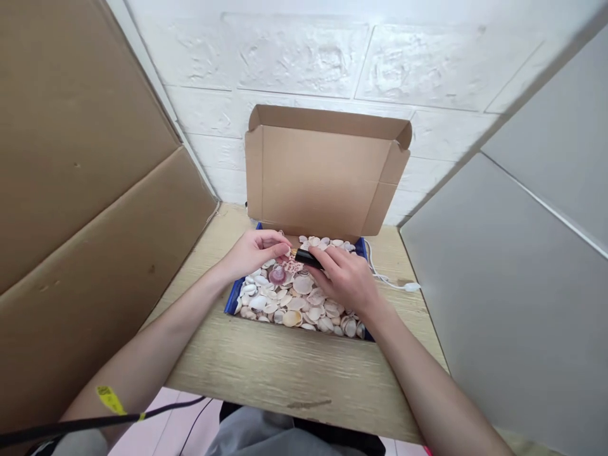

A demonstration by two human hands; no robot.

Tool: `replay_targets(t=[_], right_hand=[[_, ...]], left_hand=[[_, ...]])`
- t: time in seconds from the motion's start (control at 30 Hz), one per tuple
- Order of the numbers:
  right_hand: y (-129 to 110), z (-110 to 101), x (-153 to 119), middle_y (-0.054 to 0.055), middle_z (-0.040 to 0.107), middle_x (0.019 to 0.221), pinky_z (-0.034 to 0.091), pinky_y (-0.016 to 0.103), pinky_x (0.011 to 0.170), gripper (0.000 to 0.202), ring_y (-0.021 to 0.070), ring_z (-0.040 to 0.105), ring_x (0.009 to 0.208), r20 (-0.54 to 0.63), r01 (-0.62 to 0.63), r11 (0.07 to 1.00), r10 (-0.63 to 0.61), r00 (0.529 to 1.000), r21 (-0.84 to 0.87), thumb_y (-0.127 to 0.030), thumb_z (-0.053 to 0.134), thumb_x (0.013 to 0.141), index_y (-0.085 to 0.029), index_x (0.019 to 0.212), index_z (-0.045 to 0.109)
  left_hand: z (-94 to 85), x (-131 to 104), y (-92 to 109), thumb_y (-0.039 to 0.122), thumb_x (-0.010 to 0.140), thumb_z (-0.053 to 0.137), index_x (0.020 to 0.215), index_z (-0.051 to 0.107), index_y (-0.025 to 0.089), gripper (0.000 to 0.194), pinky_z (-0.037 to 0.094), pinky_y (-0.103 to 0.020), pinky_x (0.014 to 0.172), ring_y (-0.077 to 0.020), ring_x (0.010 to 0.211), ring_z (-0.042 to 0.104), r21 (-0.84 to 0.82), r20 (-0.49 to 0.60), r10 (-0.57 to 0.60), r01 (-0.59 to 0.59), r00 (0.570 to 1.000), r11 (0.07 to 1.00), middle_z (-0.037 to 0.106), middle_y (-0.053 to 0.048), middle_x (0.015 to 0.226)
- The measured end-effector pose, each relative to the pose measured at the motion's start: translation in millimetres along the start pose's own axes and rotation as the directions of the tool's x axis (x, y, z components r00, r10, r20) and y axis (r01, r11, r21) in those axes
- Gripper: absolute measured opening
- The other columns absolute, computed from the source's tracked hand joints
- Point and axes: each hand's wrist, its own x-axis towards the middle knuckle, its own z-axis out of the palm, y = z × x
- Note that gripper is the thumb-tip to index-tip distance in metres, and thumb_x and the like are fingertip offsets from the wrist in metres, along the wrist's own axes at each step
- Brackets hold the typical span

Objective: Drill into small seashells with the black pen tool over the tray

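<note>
Over an open cardboard box [234, 297] with blue sides, both my hands meet above a layer of seashells [303, 285]. My left hand [256, 253] is closed in a pinch on a small pale shell [287, 251], mostly covered by the fingertips. A black cylindrical tool [308, 258] with a brass-coloured tip is gripped in my right hand [349, 277]. Its tip points left and meets, or nearly meets, the pinched shell. Just below lie a purple shell [277, 273] and some red-speckled small shells [293, 263].
The box lid [325, 174] stands raised against the white brick-patterned wall [294, 57]. A white cable with a connector [411, 287] lies right of the box on the wooden table [285, 361]. Cardboard [95, 190] closes the left side, a grey panel [513, 266] the right. A black cable [71, 424] crosses at lower left.
</note>
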Motion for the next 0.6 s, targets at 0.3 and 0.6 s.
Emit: replay_targets(t=[0.3, 0.6], right_hand=[[-5.0, -1.5, -4.7, 0.004, 0.068, 0.076, 0.040, 0.028, 0.058, 0.026, 0.0151, 0.063, 0.066, -0.021, 0.017, 1.000, -0.016, 1.000, 0.014, -0.032, 0.051, 0.097, -0.012, 0.109, 0.063], [-5.2, -4.3, -7.4, 0.004, 0.068, 0.077, 0.039, 0.027, 0.057, 0.026, 0.0149, 0.062, 0.067, -0.015, -0.002, 1.000, 0.002, 1.000, 0.011, -0.032, 0.053, 0.095, -0.013, 0.109, 0.064]], left_hand=[[-1.4, -3.1, -1.1, 0.042, 0.076, 0.076, 0.075, 0.066, 0.013, 0.032, 0.047, -0.021, 0.057, -0.0105, 0.058, 0.061, -0.017, 0.058, -0.003, 0.004, 0.998, 1.000, 0.066, -0.001, 0.064], [-0.9, -4.9, 1.2, 0.037, 0.079, 0.075, 0.090, 0.063, 0.013, 0.029, 0.048, -0.021, 0.057, -0.0104, 0.064, 0.063, -0.025, 0.178, -0.004, 0.009, 0.984, 1.000, 0.068, -0.002, 0.073]])
